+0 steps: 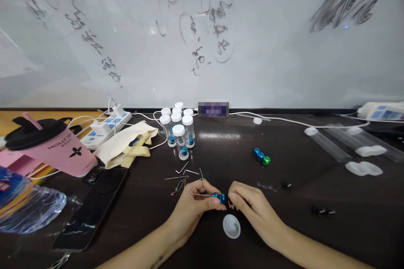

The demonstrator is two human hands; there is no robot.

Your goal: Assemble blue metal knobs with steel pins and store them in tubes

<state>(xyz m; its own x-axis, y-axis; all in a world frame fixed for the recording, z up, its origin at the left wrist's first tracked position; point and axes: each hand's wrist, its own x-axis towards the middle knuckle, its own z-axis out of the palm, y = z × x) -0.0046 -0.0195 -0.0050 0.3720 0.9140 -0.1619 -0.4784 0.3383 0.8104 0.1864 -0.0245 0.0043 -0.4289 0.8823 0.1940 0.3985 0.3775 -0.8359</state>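
Note:
Between the thumb and fingers of my left hand is a small shiny blue spool-shaped part, with a thin metal rod running back from it across the palm. Facing it, my right hand is closed in a pinch around a small dark piece, mostly hidden by the fingers. The two hands are close together but apart. Just below them sits a small white cup-like cap. Several thin bent metal rods lie beyond my left hand. Farther back on the right are more blue and green spool-shaped parts.
Clear vials with white caps stand behind the rods. On the left are a phone, a pink cup, a plastic bottle, a cloth bag and a power strip. Clear tubes and black pieces lie right.

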